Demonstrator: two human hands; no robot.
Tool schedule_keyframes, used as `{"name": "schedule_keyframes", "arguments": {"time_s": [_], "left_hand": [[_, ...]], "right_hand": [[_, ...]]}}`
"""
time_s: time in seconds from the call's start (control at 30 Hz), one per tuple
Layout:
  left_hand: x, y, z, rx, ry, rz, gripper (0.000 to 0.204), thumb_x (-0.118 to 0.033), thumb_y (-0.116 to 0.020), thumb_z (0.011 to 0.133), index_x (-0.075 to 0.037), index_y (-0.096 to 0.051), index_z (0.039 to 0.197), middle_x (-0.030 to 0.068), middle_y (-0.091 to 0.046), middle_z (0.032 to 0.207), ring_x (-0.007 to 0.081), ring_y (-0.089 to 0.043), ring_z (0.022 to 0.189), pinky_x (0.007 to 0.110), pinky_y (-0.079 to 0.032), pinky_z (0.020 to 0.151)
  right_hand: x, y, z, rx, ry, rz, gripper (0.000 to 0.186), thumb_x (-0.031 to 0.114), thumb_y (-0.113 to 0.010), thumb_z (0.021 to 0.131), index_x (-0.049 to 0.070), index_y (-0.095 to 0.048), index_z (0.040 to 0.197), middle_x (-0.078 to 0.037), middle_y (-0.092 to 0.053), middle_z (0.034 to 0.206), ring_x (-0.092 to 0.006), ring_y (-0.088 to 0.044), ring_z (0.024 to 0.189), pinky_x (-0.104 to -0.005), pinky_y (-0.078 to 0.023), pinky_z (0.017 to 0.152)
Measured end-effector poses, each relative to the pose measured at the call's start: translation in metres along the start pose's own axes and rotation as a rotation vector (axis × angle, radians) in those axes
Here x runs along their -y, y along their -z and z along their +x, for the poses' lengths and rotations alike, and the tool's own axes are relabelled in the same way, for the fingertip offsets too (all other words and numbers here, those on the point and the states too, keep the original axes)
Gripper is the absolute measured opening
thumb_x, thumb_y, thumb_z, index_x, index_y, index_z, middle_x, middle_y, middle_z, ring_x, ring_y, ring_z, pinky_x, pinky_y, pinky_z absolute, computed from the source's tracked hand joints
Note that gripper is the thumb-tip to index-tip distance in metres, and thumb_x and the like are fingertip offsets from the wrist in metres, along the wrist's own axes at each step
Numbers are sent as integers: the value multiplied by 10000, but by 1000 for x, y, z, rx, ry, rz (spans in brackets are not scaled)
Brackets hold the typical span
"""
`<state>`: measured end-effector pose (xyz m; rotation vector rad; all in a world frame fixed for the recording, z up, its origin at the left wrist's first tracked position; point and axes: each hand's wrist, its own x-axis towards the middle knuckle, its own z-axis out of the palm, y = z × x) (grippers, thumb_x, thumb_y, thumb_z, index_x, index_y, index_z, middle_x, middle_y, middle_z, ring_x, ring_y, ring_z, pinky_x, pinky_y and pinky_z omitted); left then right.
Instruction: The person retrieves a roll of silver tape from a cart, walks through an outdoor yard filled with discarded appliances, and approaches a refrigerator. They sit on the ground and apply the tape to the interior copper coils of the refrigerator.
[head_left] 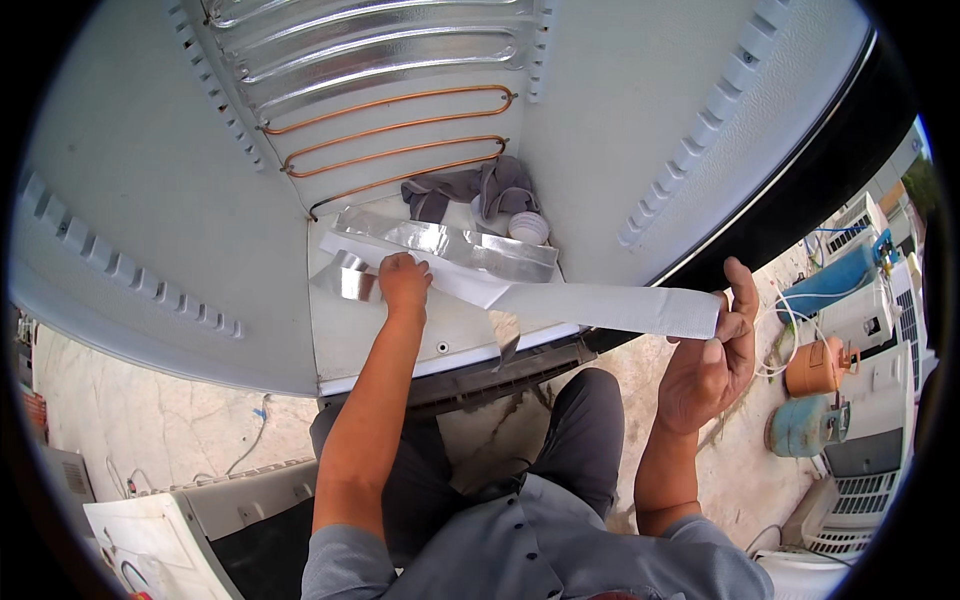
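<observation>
A long strip of foil tape, its white side up, stretches between my two hands over the cabinet floor. My right hand pinches its right end between thumb and fingers, other fingers raised. My left hand is closed at the strip's left part, low over the cabinet floor; its fingertips are partly hidden. Beneath and behind the strip lies a shiny foil piece. A curled foil end sits beside my left hand, and another silver flap hangs near the front edge.
Copper tubing loops across the cabinet's back wall, with foil-covered loops above. A grey cloth and a white round roll lie in the back right corner. Outside to the right stand an orange gas cylinder and a teal one.
</observation>
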<state>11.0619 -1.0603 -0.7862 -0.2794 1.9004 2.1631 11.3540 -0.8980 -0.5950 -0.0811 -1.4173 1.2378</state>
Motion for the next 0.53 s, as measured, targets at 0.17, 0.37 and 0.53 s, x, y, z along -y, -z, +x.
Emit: {"name": "schedule_keyframes", "arguments": {"time_s": [0.17, 0.37, 0.53], "left_hand": [[23, -17, -27, 101, -491, 656, 437, -70, -490, 935, 67, -463, 1349, 334, -347, 1502, 480, -378, 1410, 462, -352, 1145], [14, -15, -59, 513, -715, 621, 622, 40, -465, 773, -73, -541, 1379, 243, -285, 1610, 497, -230, 1486, 474, -242, 1221], [13, -9, -77, 927, -699, 743, 644, -8, -528, 695, -93, -591, 1330, 157, -422, 1571, 467, -213, 1508, 500, -158, 1256]], "right_hand": [[-15, 1, 11, 189, -135, 63, 263, 196, -622, 945, 19, -486, 807, -179, -626, 1174, -109, -571, 710, -269, -512, 658], [2, -6, 31, 344, -155, -127, 39, -21, -578, 909, -54, -558, 913, -150, -601, 1114, -138, -648, 801, -256, -533, 676], [14, -2, 54, 486, -84, -348, 155, -103, -561, 880, -43, -610, 1014, -168, -594, 1170, -209, -719, 922, -243, -566, 723]]}}
